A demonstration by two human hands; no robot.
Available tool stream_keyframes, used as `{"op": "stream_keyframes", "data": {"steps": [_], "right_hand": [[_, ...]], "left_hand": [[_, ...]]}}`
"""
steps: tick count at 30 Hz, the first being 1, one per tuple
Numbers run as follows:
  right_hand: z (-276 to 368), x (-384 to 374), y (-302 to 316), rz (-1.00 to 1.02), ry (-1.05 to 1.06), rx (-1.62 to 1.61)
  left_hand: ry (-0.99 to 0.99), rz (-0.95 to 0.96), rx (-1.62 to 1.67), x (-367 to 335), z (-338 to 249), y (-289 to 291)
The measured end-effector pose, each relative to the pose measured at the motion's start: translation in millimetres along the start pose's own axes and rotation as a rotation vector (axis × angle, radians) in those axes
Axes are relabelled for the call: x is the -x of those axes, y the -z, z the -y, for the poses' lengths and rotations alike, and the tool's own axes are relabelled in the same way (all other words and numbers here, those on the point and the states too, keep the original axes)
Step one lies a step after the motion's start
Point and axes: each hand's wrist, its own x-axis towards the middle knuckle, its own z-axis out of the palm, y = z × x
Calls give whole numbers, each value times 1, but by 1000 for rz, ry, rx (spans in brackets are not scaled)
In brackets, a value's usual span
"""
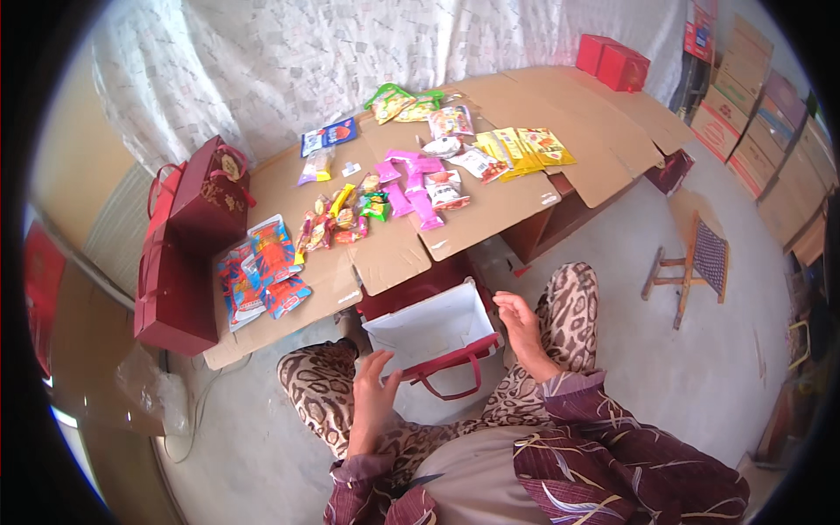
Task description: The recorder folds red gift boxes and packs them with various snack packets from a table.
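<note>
Between my knees stands a dark red gift box (437,360), its top uncovered and its white inside (430,325) bare to view. A red strap handle (453,391) hangs on the side facing me. My left hand (374,398) is beside the box's left near corner, fingers apart and holding nothing. At the right side, my right hand (522,331) is raised near the rim, fingers extended and nothing in them. Whether either hand touches the box is hard to tell.
A cardboard-covered table (394,254) ahead bears pink packets (409,184), wrapped sweets (337,214), yellow bags (521,150) and red-blue snack bags (262,267). Red gift boxes (179,289) stand at its left, more (612,63) at the far right. A folding stool (691,267) is on the floor.
</note>
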Motion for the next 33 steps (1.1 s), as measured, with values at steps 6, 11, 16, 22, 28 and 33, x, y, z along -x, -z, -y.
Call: {"op": "stream_keyframes", "data": {"steps": [6,11,16,22,28,33], "right_hand": [[7,-4,-1,36,-16,87],[29,0,-7,78,72,100],[47,2,-15,112,76,187],[52,5,-22,167,143,315],[73,-14,-49,311,210,380],[119,-65,-113,498,485,542]], "left_hand": [[-132,155,-54,-27,-24,6],[-383,264,-159,-52,-29,-2],[-488,358,-199,-70,-20,-9],[-586,487,-292,-100,-6,-25],[-622,421,-226,-116,19,-42],[-570,390,-218,-111,21,-46]]}}
